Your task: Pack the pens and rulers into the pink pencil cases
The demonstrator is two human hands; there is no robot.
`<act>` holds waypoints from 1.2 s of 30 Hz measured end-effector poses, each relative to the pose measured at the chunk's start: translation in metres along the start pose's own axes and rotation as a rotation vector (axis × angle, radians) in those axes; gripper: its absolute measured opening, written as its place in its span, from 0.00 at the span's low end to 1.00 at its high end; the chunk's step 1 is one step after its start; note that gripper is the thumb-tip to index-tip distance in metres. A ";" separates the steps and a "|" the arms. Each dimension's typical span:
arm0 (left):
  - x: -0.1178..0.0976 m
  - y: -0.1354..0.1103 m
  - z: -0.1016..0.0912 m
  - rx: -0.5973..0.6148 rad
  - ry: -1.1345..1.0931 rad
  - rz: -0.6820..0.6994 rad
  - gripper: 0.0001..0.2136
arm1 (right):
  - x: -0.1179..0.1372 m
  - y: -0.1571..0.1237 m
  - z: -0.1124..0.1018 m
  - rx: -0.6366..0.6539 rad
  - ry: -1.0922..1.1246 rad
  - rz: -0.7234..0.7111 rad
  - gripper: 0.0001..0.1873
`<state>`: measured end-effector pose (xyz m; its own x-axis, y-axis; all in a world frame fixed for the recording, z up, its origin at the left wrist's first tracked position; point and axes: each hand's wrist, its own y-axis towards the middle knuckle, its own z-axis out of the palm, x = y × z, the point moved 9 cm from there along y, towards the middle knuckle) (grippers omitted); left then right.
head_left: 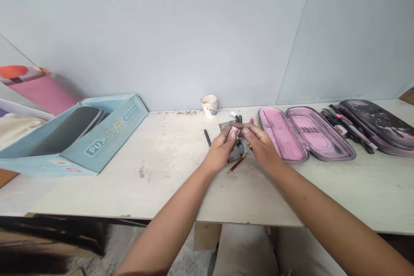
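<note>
Both my hands meet over the middle of the white table (155, 181). My left hand (220, 148) and my right hand (260, 144) pinch a small pink object (232, 133) between their fingertips; it may be an eraser, though it is too small to be sure. Beneath the hands lie a red pencil (236, 165), a few dark pens and a clear flat piece, partly hidden. A black pen (207, 137) lies just left of my left hand. An open pink-lined pencil case (304, 133) lies right of my right hand.
A small paper cup (209, 105) stands at the wall behind my hands. A light-blue cardboard box (80, 138) lies at the left. At far right a second dark case (381, 125) lies open with several pens (349, 131) beside it.
</note>
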<state>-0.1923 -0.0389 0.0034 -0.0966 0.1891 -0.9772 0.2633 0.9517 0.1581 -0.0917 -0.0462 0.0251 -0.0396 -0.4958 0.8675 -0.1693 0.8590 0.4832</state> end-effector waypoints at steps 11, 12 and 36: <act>-0.047 0.030 0.037 -0.072 -0.871 -0.082 0.14 | -0.017 -0.010 -0.012 0.127 0.473 0.276 0.16; -0.051 0.034 0.041 -0.076 -0.927 -0.082 0.14 | -0.019 -0.010 -0.016 0.130 0.508 0.287 0.16; -0.021 0.080 0.099 -0.154 -1.150 -0.233 0.16 | -0.039 -0.017 -0.075 0.045 0.481 0.385 0.21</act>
<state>-0.0744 0.0091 0.0229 0.8141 -0.2463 -0.5259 0.2272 0.9685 -0.1019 -0.0133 -0.0317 -0.0080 0.3403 -0.0292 0.9399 -0.2730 0.9534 0.1284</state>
